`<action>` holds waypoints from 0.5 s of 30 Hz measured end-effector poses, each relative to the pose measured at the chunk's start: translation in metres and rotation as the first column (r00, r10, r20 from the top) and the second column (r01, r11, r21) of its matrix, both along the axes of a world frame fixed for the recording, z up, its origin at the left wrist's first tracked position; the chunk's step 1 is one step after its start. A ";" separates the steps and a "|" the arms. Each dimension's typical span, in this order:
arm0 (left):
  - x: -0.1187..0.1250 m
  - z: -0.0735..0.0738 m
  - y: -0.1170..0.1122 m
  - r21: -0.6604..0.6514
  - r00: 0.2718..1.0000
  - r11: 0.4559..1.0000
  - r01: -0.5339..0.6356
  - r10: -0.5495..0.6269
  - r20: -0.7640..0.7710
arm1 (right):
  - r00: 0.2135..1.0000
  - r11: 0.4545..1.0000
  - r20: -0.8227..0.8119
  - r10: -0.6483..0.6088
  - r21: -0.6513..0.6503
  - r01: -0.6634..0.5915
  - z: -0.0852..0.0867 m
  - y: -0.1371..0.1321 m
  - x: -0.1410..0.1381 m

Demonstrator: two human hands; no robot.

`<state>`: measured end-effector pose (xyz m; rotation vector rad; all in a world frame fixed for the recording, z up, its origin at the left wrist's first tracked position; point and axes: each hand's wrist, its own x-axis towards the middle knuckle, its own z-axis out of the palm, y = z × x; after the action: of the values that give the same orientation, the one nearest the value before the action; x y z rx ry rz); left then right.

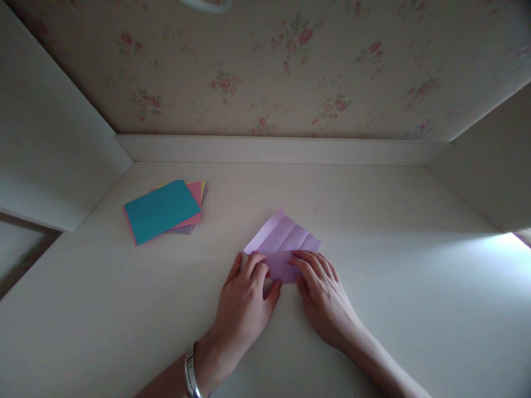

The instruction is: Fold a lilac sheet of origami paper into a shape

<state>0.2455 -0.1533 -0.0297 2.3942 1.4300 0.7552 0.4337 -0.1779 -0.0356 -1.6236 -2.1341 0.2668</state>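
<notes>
A sheet of purple paper (286, 235) with several crease lines lies on the white tabletop, its near part folded over toward the far side. My left hand (249, 298) grips the left end of the folded part, thumb at the near edge and fingers on top. On the right end, my right hand (326, 296) presses with its fingers on the flap and its thumb at the near edge. The flap's middle shows between the two hands. Both ends of the fold are partly hidden under the fingers.
A loose stack of coloured paper, with a teal sheet (162, 211) on top and pink, yellow and purple ones beneath, lies at the back left. White panels (53, 110) border the table on both sides. A floral wall (265, 72) rises behind.
</notes>
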 end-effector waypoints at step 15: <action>0.000 0.003 0.002 -0.054 0.998 0.999 -0.005 0.009 0.067 | 0.998 0.998 -0.039 -0.042 0.046 0.044 -0.003 0.001 0.000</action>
<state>0.2451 -0.1513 -0.0270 2.3023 1.4147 0.7818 0.4334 -0.1769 -0.0384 -1.6226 -2.0594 0.2302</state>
